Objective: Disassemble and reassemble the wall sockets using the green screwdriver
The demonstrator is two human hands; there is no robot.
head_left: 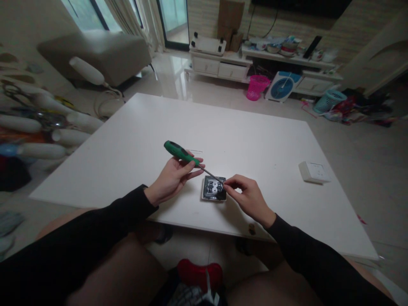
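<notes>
My left hand [175,176] is closed around a screwdriver [178,151] with a green and black handle. The metal shaft slants down to the right, over a square switch or socket plate [214,188] lying on the white table with its dark inner side up. At the shaft's tip, my right hand [247,193] pinches with thumb and forefinger. Whether a small part sits between those fingertips is too small to make out. Farther right on the table stands a white box-shaped wall socket [314,172].
The white table [143,127] spans the middle of the view. Small brass-coloured pieces [252,228] lie near its front edge. Beyond it are a pink basket [256,87], a blue fan [283,86] and a low cabinet [234,71]. White cylindrical objects [44,151] crowd the left side.
</notes>
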